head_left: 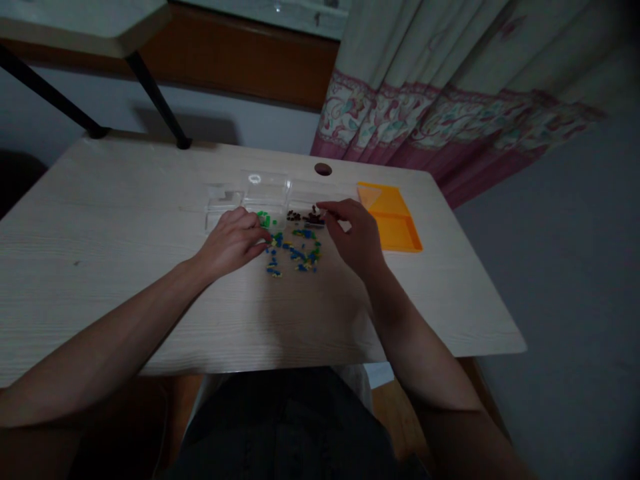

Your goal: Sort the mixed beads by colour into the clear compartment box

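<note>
My left hand [234, 241] is at the left edge of a spread of small blue, yellow and green pieces [303, 253] on the table. Its thumb and forefinger come together beside them; whatever lies between the fingertips is too small to name. Just beyond these fingers are bright green pieces [264, 218] at a clear plastic box. My right hand [354, 233] reaches in from the right, fingers drawn together over a heap of dark brown pieces [314, 219]. I cannot make out what its fingertips hold.
Clear plastic boxes [265, 190] stand in a row behind the pieces. An orange-yellow tray [395, 217] with compartments lies to the right of my right hand. Behind are a round hole [323, 169] in the table, black shelf legs [160, 103] and a curtain [400, 100].
</note>
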### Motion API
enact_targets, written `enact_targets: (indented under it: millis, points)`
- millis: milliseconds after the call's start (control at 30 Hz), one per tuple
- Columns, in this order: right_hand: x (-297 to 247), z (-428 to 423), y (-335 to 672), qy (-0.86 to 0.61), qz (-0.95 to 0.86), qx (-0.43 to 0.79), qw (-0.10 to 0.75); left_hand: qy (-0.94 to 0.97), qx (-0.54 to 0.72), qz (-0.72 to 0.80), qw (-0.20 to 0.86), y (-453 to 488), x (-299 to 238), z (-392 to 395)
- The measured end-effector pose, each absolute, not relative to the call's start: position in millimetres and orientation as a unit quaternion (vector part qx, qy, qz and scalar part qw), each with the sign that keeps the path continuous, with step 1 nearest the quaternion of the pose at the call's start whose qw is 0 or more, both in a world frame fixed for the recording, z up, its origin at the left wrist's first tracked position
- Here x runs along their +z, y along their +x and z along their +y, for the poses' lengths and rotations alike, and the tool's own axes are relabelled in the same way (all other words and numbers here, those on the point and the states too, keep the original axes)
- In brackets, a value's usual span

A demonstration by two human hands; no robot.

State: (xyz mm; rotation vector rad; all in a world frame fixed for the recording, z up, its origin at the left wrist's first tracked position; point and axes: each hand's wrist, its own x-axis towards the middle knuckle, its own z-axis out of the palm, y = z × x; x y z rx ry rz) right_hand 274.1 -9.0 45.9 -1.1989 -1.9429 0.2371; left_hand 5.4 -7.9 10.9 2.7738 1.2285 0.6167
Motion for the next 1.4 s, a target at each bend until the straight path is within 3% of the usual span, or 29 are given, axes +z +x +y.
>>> enact_targets:
  millis: [167,333,700,1067,1400]
  points:
    - [63,3,292,-0.434,-0.842,0.078,0.31,0.899,0.201,0.388,0.022,5,8,-6]
    - [40,22,300,-0.336,-0.91,0.021,0.241,0.898,0.201,0.391,0.008,4,8,-7]
    - [-5,21,313,-0.329,-0.9,-0.003,0.285,0.903,0.2,0.379,0.024,4,6,-4]
    - [10,16,311,-0.232,-0.959,0.004,0.163,0.906,0.198,0.374,0.026,6,6,-4]
    - [10,16,312,-0.236,-0.961,0.016,0.142,0.903,0.211,0.371,0.04,6,4,-3]
